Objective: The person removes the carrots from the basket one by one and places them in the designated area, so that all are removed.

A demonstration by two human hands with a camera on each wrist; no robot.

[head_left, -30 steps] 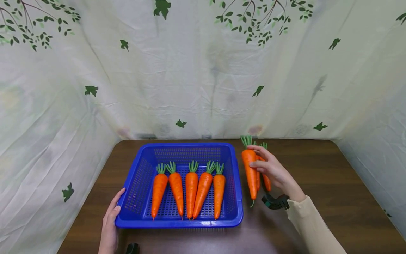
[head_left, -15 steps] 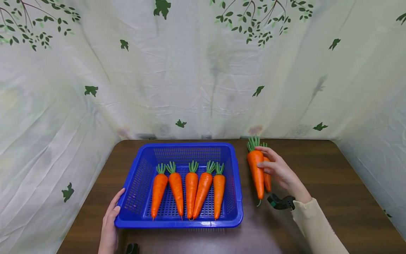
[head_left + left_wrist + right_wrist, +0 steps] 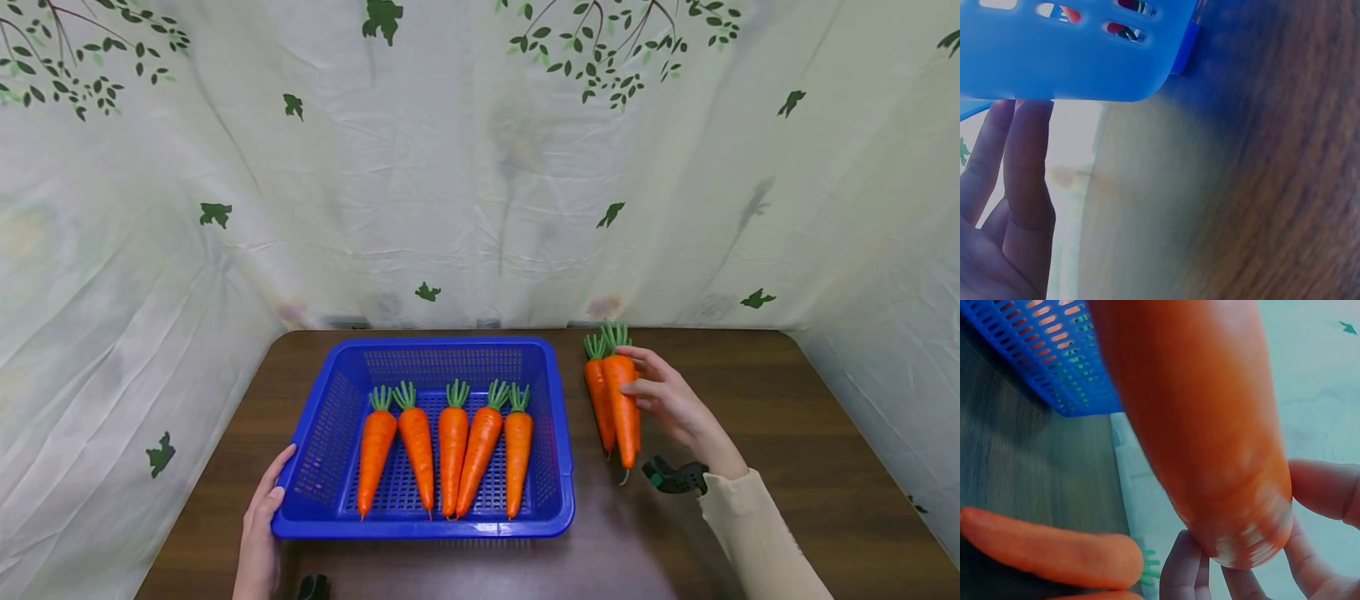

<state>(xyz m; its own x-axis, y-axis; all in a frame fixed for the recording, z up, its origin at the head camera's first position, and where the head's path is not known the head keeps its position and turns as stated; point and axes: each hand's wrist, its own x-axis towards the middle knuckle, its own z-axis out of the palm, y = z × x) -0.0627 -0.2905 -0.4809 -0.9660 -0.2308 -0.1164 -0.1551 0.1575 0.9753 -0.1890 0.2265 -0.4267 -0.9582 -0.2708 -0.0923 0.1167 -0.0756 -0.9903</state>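
My right hand [image 3: 667, 396] pinches a carrot [image 3: 621, 408] near its thick end, below the green top, thumb on one side and fingers on the other. In the right wrist view this carrot [image 3: 1200, 425] fills the middle, tilted, its fingertips close round the broad end. Lower down, another carrot [image 3: 1054, 550] lies on the table; in the head view a carrot [image 3: 597, 400] shows just left of the held one, with one more partly hidden behind. My left hand [image 3: 262, 521] touches the left rim of the blue basket [image 3: 420, 529] with straight fingers [image 3: 1029, 156].
Several carrots [image 3: 453, 450] lie side by side in the basket, green tops toward the back. The basket stands on a brown wooden table [image 3: 787, 433]. A pale leaf-print curtain [image 3: 480, 167] hangs behind and at both sides. A small dark object [image 3: 313, 587] sits at the front edge of view.
My right hand has moved rightward with the held carrot. A carrot on the table, earlier covered by it, now shows at its left. My left hand and the basket have stayed put.
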